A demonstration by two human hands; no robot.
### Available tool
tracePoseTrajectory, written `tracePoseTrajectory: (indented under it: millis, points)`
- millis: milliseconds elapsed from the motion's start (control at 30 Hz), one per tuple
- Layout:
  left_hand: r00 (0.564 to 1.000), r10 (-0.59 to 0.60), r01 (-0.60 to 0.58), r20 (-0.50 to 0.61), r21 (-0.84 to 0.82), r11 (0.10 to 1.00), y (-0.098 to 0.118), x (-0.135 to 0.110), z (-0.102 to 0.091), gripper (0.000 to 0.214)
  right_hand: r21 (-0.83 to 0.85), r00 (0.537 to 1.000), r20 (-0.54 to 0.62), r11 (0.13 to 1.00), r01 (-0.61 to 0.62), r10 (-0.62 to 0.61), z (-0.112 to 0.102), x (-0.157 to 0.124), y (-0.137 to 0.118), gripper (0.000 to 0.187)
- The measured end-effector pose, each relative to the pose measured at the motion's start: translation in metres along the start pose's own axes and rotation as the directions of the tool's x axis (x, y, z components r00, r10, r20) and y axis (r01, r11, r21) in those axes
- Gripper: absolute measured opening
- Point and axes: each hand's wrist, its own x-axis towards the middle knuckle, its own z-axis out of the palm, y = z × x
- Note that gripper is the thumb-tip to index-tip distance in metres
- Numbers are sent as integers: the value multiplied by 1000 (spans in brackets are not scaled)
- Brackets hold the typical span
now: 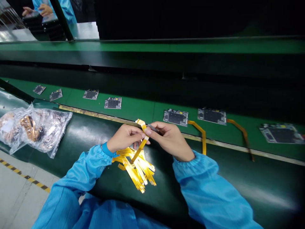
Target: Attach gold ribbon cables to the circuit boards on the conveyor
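A yellow flat ribbon cable (139,151) with a bent upper end is held up in front of me. My left hand (125,138) pinches it near its pale label. From the other side, the fingers of my right hand (170,136) are closed at the cable's upper part, with the thumb on it. A slim dark grey piece (153,128) shows between right thumb and forefinger; its kind is unclear. Below both hands, a loose pile of yellow ribbon cables (140,171) lies on the dark green bench (102,181).
Several circuit boards lie along the green belt (143,109); one board (175,117) and its neighbour (212,115) have ribbon cables attached. Clear plastic bags (35,127) with copper-coloured parts lie at the left. Across the line, another person's hands (45,10) are above stacked black items (45,27).
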Motion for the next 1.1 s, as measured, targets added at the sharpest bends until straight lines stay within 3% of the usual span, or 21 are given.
tracePoseTrajectory:
  millis: [100, 433, 667, 867, 1100]
  points:
    - [1000, -17, 17, -3, -4, 1000, 1, 0, 1, 43, 10, 1000, -2, 1000, -13, 13, 0, 0, 1, 50]
    - [997, 22, -19, 74, -45, 999, -3, -2, -1, 45, 57, 983, -166, 995, 84, -74, 6, -1, 11, 51]
    - [996, 70, -69, -56, 18, 997, -3, -1, 2, 38, -73, 975, -195, 993, 94, -107, 6, -2, 15, 47]
    - [948, 210, -155, -240, 229, 961, -9, 2, 3, 15, -309, 941, -199, 929, 204, -273, 7, -4, 11, 30]
    - [925, 311, -181, -217, 468, 865, -12, -2, 3, 15, -487, 870, -152, 801, 348, -470, 12, -6, 11, 14]
